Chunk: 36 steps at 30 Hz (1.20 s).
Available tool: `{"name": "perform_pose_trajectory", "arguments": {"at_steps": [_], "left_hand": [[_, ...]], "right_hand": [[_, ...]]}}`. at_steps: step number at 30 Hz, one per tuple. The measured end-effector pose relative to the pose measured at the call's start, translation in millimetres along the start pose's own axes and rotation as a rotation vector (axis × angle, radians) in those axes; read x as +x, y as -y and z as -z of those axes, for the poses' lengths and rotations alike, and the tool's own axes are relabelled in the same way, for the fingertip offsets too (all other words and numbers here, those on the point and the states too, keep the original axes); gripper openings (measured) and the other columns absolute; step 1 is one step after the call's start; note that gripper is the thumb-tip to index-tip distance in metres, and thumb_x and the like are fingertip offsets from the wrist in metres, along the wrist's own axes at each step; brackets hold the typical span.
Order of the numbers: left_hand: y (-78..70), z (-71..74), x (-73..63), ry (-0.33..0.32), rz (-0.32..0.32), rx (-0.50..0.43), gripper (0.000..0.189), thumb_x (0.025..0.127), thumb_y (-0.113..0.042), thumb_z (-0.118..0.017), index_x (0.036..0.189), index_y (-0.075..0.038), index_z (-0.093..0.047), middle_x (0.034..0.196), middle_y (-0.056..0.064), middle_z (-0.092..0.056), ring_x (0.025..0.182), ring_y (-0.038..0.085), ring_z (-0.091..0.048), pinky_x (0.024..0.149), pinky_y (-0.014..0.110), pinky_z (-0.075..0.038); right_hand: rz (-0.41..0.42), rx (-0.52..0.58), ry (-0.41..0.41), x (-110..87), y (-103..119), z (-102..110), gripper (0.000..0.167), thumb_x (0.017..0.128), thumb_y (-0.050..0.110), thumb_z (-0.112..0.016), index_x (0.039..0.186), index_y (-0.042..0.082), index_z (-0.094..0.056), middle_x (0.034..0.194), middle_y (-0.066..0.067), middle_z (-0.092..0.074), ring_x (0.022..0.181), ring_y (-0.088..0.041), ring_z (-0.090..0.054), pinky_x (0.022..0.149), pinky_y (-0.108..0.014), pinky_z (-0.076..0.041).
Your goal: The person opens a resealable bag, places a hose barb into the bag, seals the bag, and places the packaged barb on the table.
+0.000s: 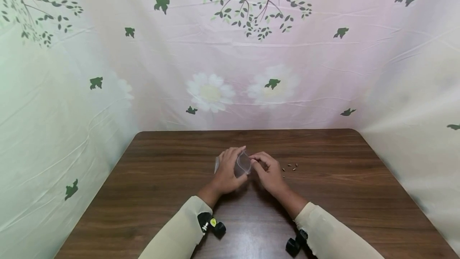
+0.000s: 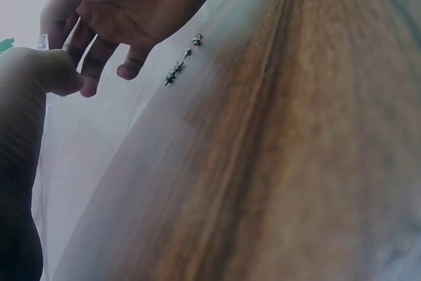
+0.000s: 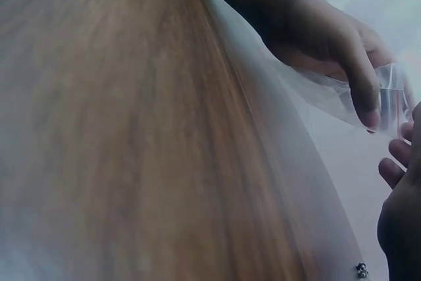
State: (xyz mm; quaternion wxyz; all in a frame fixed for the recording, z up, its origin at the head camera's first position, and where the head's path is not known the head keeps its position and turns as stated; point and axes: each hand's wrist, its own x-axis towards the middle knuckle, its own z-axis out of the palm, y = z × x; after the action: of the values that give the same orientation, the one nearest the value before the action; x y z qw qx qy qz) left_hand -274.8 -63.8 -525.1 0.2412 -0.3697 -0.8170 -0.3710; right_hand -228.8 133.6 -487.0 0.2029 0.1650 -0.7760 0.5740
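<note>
My left hand [image 1: 227, 171] grips a small clear plastic bag [image 1: 242, 163] from its left side, thumb near me and fingers on the far side. The bag's mouth gapes toward the right, and a red line runs along it in the right wrist view. My right hand [image 1: 267, 171] is at that mouth, thumb and index fingertip close together right at the rim, the other fingers curled. I cannot tell whether they pinch the rim or a small piece. Several small metal pieces [image 1: 294, 169] lie on the table just right of my right hand.
The brown wooden table [image 1: 161, 195] has rounded far corners. A printed cloth [image 1: 230, 59] with leaves and flowers hangs behind it and along both sides. Each sleeve carries a black wrist camera [image 1: 219, 230] close above the tabletop.
</note>
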Motion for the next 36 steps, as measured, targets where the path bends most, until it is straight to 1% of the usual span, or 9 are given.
{"name": "perform_pose_trajectory", "arguments": {"at_steps": [6, 7, 12, 15, 19, 23, 26, 29, 36], "left_hand": [[-5.1, 3.6, 0.4, 0.006, 0.017, -0.035, 0.087, 0.081, -0.024, -0.083, 0.16, -0.013, -0.049, 0.143, 0.009, -0.066, 0.126, 0.026, -0.059, 0.109, 0.061, -0.037], [-0.8, 0.0, 0.5, 0.002, 0.016, -0.037, 0.087, 0.081, -0.026, -0.082, 0.16, -0.014, -0.049, 0.144, 0.008, -0.066, 0.128, 0.026, -0.059, 0.111, 0.062, -0.036], [-10.8, 8.0, 4.3, 0.022, 0.026, -0.02, 0.085, 0.08, -0.022, -0.082, 0.157, -0.006, -0.051, 0.139, 0.012, -0.069, 0.121, 0.027, -0.062, 0.106, 0.057, -0.044], [-21.5, 16.1, 6.7, 0.065, 0.059, -0.028, 0.085, 0.078, -0.016, -0.084, 0.156, -0.003, -0.052, 0.135, 0.014, -0.069, 0.117, 0.029, -0.064, 0.1, 0.058, -0.049], [-20.6, 16.6, 6.4, 0.105, 0.086, -0.029, 0.085, 0.079, -0.015, -0.083, 0.156, -0.003, -0.051, 0.137, 0.014, -0.068, 0.119, 0.028, -0.063, 0.101, 0.058, -0.049], [-10.4, 10.6, 3.9, 0.105, 0.095, -0.079, 0.087, 0.079, -0.015, -0.081, 0.159, -0.007, -0.049, 0.14, 0.012, -0.066, 0.122, 0.029, -0.061, 0.104, 0.062, -0.048], [3.2, 1.0, 0.0, 0.106, 0.103, -0.085, 0.089, 0.078, -0.017, -0.08, 0.161, -0.012, -0.048, 0.142, 0.009, -0.065, 0.125, 0.026, -0.06, 0.106, 0.059, -0.047], [10.6, -4.8, -2.9, 0.115, 0.114, -0.074, 0.09, 0.078, -0.019, -0.08, 0.162, -0.016, -0.047, 0.143, 0.007, -0.065, 0.126, 0.023, -0.059, 0.107, 0.055, -0.047], [-7.4, 7.8, 1.3, 0.127, 0.106, -0.08, 0.085, 0.077, -0.014, -0.078, 0.157, -0.005, -0.051, 0.139, 0.014, -0.067, 0.123, 0.03, -0.06, 0.106, 0.063, -0.047]], "right_hand": [[0.058, -0.019, -0.037, 0.7, -7, 11, 0.013, 0.1, 0.0, -0.071, 0.107, 0.002, -0.082, 0.108, -0.016, -0.079, 0.093, -0.004, -0.064, 0.069, -0.023, -0.051], [0.06, -0.024, -0.045, 0.8, -9, 14, 0.013, 0.099, -0.001, -0.071, 0.107, 0.001, -0.082, 0.108, -0.017, -0.079, 0.093, -0.003, -0.064, 0.069, -0.023, -0.051], [0.035, -0.094, -0.051, 2.9, -20, 31, 0.011, 0.098, -0.002, -0.074, 0.106, 0.002, -0.081, 0.105, -0.019, -0.078, 0.09, -0.004, -0.063, 0.066, -0.02, -0.049], [0.007, -0.15, -0.015, 5.0, -26, 41, 0.011, 0.097, -0.003, -0.076, 0.106, 0.001, -0.08, 0.104, -0.017, -0.078, 0.091, -0.011, -0.066, 0.07, -0.021, -0.052], [-0.026, -0.25, 0.034, 7.9, -30, 50, 0.012, 0.094, -0.003, -0.079, 0.107, -0.001, -0.08, 0.107, -0.014, -0.078, 0.102, -0.025, -0.069, 0.084, -0.031, -0.056], [-0.068, -0.362, 0.067, 10.3, -33, 55, 0.012, 0.093, 0.0, -0.081, 0.105, 0.002, -0.08, 0.113, -0.013, -0.077, 0.112, -0.034, -0.064, 0.099, -0.048, -0.044], [-0.107, -0.415, 0.094, 10.7, -33, 58, 0.01, 0.091, 0.004, -0.084, 0.101, 0.003, -0.08, 0.116, -0.014, -0.075, 0.117, -0.038, -0.059, 0.101, -0.06, -0.033], [-0.143, -0.448, 0.128, 9.5, -35, 60, 0.008, 0.09, 0.007, -0.086, 0.095, 0.006, -0.08, 0.118, -0.015, -0.073, 0.121, -0.041, -0.055, 0.1, -0.065, -0.027], [-0.202, -0.494, 0.18, 7.1, -39, 61, 0.012, 0.09, 0.011, -0.088, 0.084, 0.01, -0.077, 0.118, -0.014, -0.068, 0.123, -0.041, -0.049, 0.1, -0.065, -0.023]]}}
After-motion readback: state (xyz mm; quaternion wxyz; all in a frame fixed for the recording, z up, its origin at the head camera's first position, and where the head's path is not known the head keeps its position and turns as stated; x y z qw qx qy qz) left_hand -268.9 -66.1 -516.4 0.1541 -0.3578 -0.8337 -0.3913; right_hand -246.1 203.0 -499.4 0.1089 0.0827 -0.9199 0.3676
